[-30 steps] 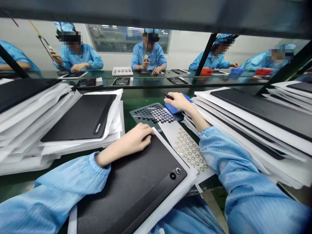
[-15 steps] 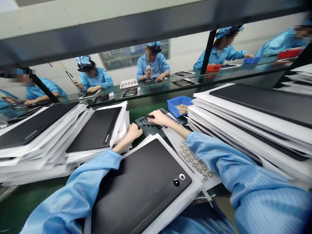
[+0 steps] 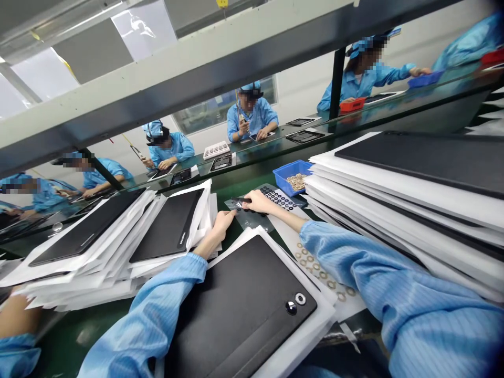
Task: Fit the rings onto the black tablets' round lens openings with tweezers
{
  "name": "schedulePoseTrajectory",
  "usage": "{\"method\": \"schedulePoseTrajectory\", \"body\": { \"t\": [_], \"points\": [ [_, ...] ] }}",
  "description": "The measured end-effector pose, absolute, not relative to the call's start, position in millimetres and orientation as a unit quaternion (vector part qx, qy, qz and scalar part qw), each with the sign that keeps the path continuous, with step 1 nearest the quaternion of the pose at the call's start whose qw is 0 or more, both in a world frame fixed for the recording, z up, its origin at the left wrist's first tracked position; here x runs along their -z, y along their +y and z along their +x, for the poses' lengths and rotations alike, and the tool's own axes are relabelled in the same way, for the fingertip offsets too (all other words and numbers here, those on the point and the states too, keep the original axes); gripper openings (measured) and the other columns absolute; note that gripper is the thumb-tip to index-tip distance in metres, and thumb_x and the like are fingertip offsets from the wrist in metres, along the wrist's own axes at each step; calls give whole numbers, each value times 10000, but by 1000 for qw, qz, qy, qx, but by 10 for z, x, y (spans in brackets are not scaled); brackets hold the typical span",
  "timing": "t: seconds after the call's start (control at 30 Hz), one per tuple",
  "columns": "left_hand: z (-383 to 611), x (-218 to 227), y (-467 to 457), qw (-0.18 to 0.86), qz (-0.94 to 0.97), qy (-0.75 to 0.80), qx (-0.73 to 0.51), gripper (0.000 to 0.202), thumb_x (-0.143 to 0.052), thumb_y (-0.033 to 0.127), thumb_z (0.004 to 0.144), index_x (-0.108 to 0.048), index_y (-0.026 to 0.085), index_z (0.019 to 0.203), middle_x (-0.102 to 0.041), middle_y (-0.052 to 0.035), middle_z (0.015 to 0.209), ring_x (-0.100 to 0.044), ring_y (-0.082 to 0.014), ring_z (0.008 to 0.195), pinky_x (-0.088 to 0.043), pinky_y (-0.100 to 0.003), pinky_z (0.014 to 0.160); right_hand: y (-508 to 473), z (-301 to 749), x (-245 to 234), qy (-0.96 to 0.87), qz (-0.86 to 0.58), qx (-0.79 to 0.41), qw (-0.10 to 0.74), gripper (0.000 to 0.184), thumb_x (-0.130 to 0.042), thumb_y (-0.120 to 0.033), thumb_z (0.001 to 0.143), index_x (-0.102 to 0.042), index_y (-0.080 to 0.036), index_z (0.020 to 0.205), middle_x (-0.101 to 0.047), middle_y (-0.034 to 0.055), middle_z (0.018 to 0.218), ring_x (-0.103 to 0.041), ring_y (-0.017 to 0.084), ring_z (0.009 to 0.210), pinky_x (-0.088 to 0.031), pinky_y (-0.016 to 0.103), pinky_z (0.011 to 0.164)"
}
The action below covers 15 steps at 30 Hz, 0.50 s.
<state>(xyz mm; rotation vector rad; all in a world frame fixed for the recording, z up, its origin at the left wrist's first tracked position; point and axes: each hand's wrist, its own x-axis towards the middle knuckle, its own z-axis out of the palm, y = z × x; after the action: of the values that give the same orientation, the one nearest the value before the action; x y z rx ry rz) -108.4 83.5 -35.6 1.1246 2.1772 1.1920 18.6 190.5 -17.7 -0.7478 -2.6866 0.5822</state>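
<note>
Green workbench (image 3: pixel 74 336) ran away toward seated co-workers (image 3: pixel 252 113) in blue smocks; my right hand (image 3: pixel 255 202) pinched a slim dark tool (image 3: pixel 241 199), too small to tell its kind, its tip lost against a sheet of black rings (image 3: pixel 277 198); my left hand (image 3: pixel 221 224) lay narrowly curled at that sheet's near edge, and I could not tell whether it held anything; a wrapped black tablet (image 3: pixel 244 310) sat just below; a blue bin (image 3: pixel 291 176) stood beyond, its small tan pieces hard to make out.
</note>
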Motion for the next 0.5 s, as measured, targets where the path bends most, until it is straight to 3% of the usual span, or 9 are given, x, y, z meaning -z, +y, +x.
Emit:
{"method": "schedulePoseTrajectory", "body": {
  "t": [0.5],
  "points": [
    [-1083,463,937,234,390,771,-445,333,-576,348,920,-564,146,1184,-590,-86,1173,-608,-219,1002,-533,-415,843,1795,105,240,-934,-250,-185,173,303,-561,-335,922,-589,-133,1146,-619,80,1123,-624,191,969,-536,391,831]
  ]
}}
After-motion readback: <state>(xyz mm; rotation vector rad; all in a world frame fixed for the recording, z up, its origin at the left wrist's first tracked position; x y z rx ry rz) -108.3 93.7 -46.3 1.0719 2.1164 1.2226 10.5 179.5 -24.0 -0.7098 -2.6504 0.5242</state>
